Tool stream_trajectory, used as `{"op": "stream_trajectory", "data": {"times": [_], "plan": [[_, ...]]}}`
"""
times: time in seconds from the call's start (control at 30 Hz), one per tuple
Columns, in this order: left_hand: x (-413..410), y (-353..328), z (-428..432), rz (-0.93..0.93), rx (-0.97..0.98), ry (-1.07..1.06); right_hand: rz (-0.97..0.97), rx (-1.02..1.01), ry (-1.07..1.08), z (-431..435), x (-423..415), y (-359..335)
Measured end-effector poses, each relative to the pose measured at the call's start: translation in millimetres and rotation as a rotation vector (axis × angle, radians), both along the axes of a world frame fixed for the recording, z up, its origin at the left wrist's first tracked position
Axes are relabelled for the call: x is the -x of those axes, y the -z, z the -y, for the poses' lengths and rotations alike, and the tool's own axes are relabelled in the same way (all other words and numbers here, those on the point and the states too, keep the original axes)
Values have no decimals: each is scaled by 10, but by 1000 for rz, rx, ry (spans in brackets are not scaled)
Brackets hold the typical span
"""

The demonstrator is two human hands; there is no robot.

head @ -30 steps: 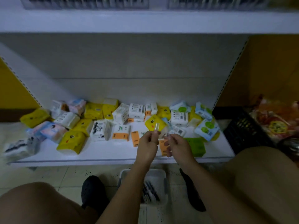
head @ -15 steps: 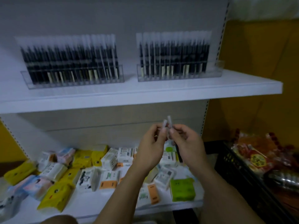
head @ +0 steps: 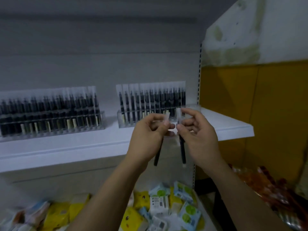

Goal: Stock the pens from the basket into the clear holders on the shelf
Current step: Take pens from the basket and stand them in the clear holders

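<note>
Black pens with clear caps dominate the head view, one held in each hand in front of the white upper shelf (head: 83,147). The left hand (head: 148,132) grips the left pen (head: 157,155) near its cap end. Its fingers (head: 164,125) are curled round the pen, so the dark barrel hangs below the palm, slightly tilted. The right hand (head: 200,137) holds the right pen (head: 182,150) the same way, fingers (head: 184,121) curled round it, the pen near upright with its clear cap on top. The two caps stand just beside each other without touching.

Behind them, the right clear holder (head: 126,122) sits on the upper shelf and carries a row of upright stocked pens (head: 150,99). The left clear holder (head: 55,129) stands well apart from it on the same shelf, also packed with upright pens, though blur hides their detail.

Below, the lower shelf (head: 202,212) carries a jumble of yellow, white and blue tissue packs (head: 160,204). A yellow panel (head: 250,105) fills the right side, with blurred orange packets (head: 266,189) beneath it.
</note>
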State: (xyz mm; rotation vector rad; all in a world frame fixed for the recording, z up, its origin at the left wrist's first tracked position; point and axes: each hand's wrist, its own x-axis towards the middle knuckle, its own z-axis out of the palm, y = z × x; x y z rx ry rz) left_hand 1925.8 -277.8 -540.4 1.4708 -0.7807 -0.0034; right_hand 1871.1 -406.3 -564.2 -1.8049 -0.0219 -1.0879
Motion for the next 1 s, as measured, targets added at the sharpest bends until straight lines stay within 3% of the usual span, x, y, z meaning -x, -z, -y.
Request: {"op": "stream_trajectory", "data": {"times": [0.17,0.4,0.77,1.0], "plan": [[-142,-341,224,-26,69,40,59,36,45,319,-84,-265],[-387,-697,551,182,92,-68,75,101,100,695,-396,-553],[-889,-1030,1107,535,22,-247,259,-11,194,1192,-1001,-889],[-1047,-963,1304,682,-58,-324,213,-30,164,1423,-1277,-790]]}}
